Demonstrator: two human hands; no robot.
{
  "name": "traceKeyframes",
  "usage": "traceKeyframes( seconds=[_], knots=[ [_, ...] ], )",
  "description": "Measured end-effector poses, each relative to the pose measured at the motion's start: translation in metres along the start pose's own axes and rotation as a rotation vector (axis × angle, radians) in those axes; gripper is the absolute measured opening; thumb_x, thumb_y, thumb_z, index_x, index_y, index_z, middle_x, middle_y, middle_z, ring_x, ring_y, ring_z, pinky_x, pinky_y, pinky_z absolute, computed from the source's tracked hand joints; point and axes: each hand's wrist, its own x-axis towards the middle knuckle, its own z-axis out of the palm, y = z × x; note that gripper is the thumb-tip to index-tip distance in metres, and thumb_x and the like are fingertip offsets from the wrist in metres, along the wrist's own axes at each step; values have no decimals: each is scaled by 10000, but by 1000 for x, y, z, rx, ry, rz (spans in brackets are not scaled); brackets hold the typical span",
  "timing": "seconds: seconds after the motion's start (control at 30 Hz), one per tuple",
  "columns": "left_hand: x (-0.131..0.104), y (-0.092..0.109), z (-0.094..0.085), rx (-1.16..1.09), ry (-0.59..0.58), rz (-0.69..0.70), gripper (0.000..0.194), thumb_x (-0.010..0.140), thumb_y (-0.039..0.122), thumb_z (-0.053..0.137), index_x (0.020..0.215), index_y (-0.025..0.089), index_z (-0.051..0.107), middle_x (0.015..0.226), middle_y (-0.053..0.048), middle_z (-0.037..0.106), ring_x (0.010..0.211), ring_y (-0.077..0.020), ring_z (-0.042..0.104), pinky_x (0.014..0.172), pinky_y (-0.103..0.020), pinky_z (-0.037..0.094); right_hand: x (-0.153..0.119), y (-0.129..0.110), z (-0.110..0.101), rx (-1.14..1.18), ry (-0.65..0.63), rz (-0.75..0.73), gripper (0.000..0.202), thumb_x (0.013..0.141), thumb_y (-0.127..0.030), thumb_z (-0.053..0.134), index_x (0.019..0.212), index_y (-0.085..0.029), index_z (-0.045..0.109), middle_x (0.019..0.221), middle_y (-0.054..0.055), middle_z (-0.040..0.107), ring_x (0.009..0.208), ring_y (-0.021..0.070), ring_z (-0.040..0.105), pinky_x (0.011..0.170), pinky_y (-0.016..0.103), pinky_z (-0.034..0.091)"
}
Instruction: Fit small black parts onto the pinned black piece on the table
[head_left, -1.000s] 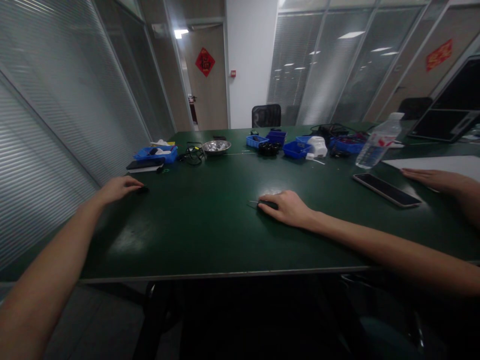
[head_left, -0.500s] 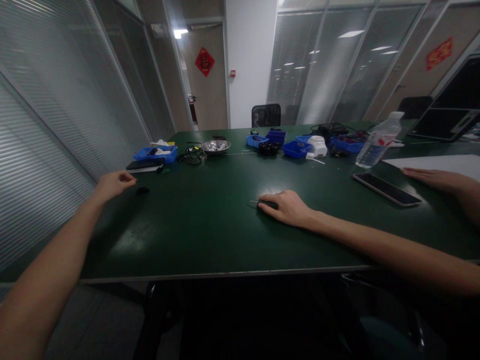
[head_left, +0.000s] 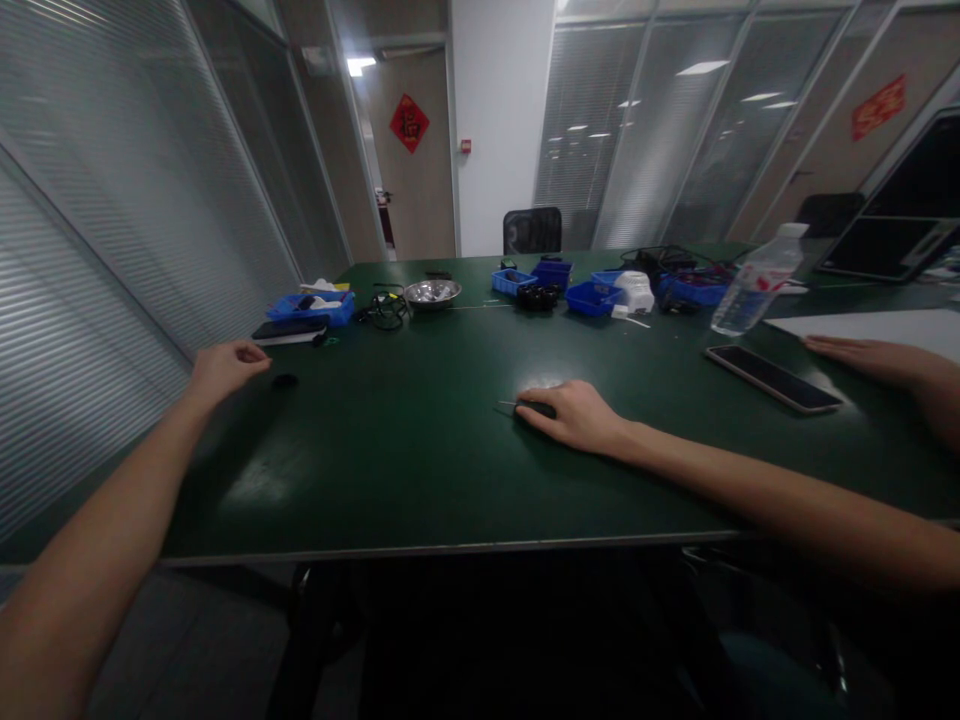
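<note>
Screwdriver (head_left: 535, 409), seen in the head view just right of the frame's centre, lies under our right hand (head_left: 576, 414), its thin shaft pointing left past the fingers. We have those fingers clamped on the dark handle, with the hand resting on the green table (head_left: 405, 470).

At the left of the frame, our left hand (head_left: 231, 369) is raised a little, thumb and fingertips drawn together in a loop; whether anything tiny is between them we cannot tell. Just right of it, apart from the fingers, a small black object (head_left: 285, 381) sits on the table — too dark for us to name.

Beyond that hand we see a dark notebook (head_left: 291, 328), a filled blue tray (head_left: 343, 313), a tangle of black cable (head_left: 385, 314) and a shiny metal bowl (head_left: 457, 292). Across the upper middle stand small blue bins (head_left: 592, 301), with a black coil (head_left: 538, 298) and a white plastic part (head_left: 637, 293) beside them.

Toward the right edge, a clear bottle (head_left: 754, 292) with a red-marked label stands behind a smartphone (head_left: 774, 379) lying flat. Another person's hand (head_left: 877, 360) rests on a white sheet (head_left: 892, 326) — its fingers extended and close together.
</note>
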Motion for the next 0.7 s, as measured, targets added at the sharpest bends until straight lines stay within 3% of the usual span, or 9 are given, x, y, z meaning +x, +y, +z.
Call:
traceKeyframes(
  seconds=[0.1, 0.33, 0.53, 0.7],
  knots=[
    [-2, 2, -3, -15, -14, 9, 540, 876, 525, 683, 1266, 161, 767, 1082, -77, 809, 957, -264, 739, 883, -332, 543, 0, 1, 0, 1, -9, -1, 523, 1087, -544, 447, 1327, -204, 763, 892, 85, 808, 700, 206, 700, 681, 314, 467],
    [1, 2, -3, 40, -74, 14, 520, 880, 571, 670, 1198, 193, 833, 1051, -75, 816, 879, -277, 736, 868, -343, 543, 0, 0, -2, 6, -8, 1, 511, 1086, -538, 452, 1309, -206, 771, 907, 81, 812, 698, 201, 699, 685, 314, 474],
    [1, 7, -7, 0, -117, 7, 496, 857, 539, 698, 1187, 191, 827, 1094, -72, 819, 988, -277, 739, 880, -320, 529, 0, 0, -1, 4, -8, 4, 508, 1087, -536, 452, 1316, -208, 765, 917, 75, 813, 700, 195, 699, 682, 311, 470],
    [-2, 13, -9, -96, -204, 81, 552, 836, 606, 708, 1197, 203, 816, 1198, -75, 800, 1092, -274, 726, 984, -322, 509, 0, 0, -1, 6, -18, -3, 517, 1090, -534, 446, 1320, -197, 763, 915, 84, 810, 700, 203, 702, 680, 316, 469]
  ],
)
